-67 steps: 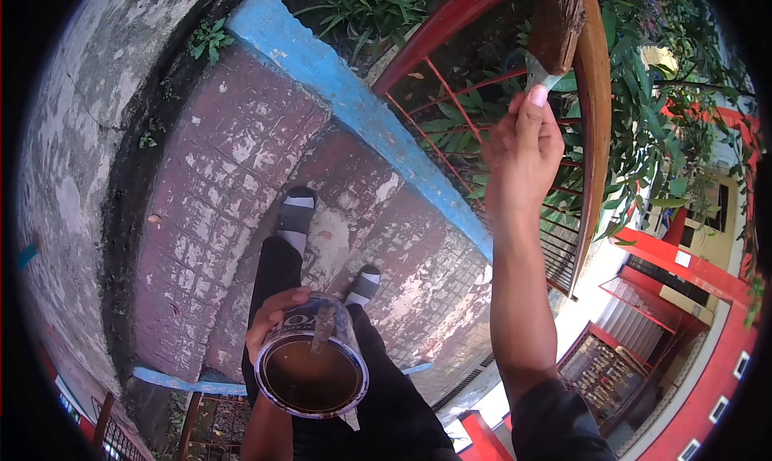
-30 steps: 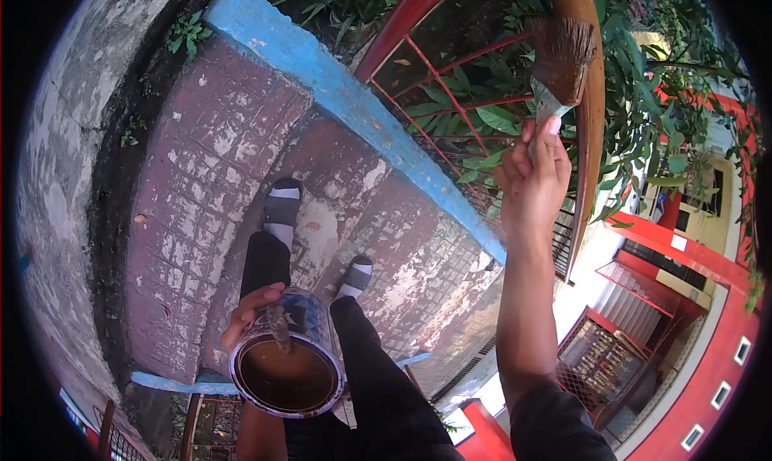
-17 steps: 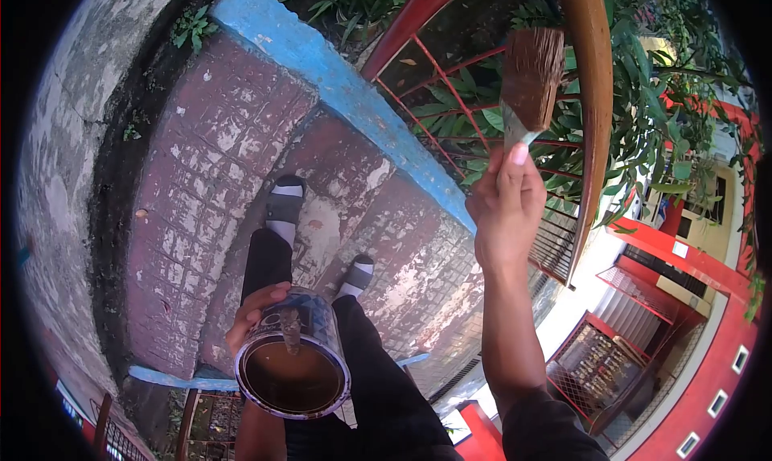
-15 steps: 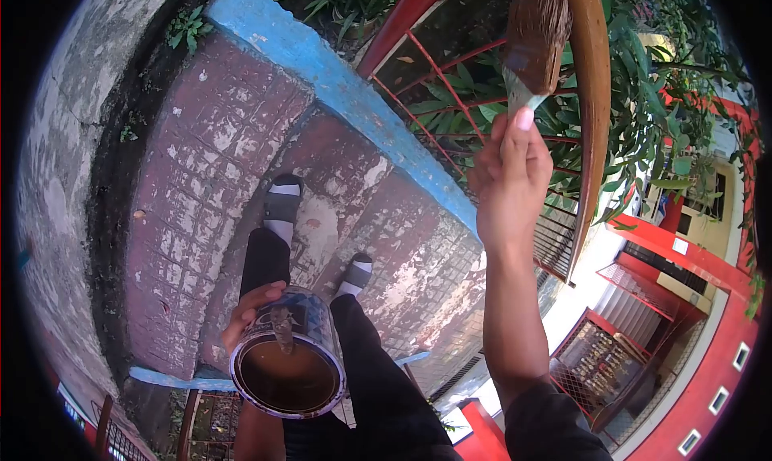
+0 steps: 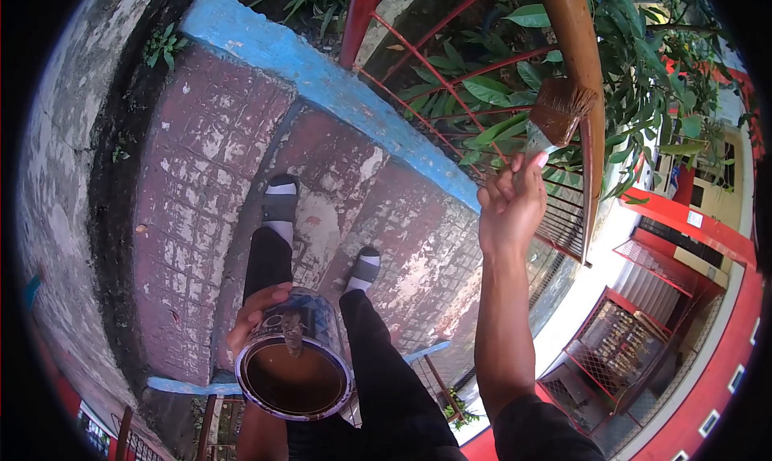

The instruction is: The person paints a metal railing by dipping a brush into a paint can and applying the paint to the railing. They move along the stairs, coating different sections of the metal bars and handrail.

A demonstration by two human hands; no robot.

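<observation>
Right hand (image 5: 508,211), at about 2 o'clock, is closed around the handle of a paintbrush (image 5: 560,115), bristles pressed flat to the brown handrail (image 5: 581,67), likely so the stain spreads along the curve. Left hand (image 5: 256,316), at 7 o'clock, is wrapped around the side of an open paint can (image 5: 291,366), held level at the waist so the brown liquid stays in and sits close for dipping. Feet stand on worn red steps (image 5: 217,163) beside the blue curb (image 5: 322,83).
</observation>
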